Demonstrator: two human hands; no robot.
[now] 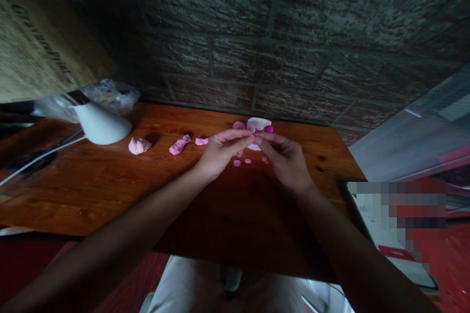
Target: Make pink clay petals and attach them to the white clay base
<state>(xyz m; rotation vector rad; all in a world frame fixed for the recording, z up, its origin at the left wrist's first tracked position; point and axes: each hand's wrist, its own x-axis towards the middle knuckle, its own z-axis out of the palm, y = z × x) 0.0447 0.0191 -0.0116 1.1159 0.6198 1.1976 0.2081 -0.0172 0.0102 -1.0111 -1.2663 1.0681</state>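
My left hand point(223, 149) and my right hand point(282, 155) meet fingertip to fingertip above a wooden table point(110, 190). Both pinch a small bit of pink clay point(256, 139) between them, too small to make out well. Just behind the fingers lies a white round disc point(259, 123) with pink petal-like pieces point(268, 129) on it. A pink flat piece point(238, 125) sits beside the disc. Small pink dots point(237, 162) lie on the table under my hands.
Pink clay lumps point(179, 145) and a paler lump point(138, 145) lie to the left. A white lamp base point(101, 123) with a cable and a plastic bag point(110, 94) stand at the far left. A brick wall point(279, 44) backs the table.
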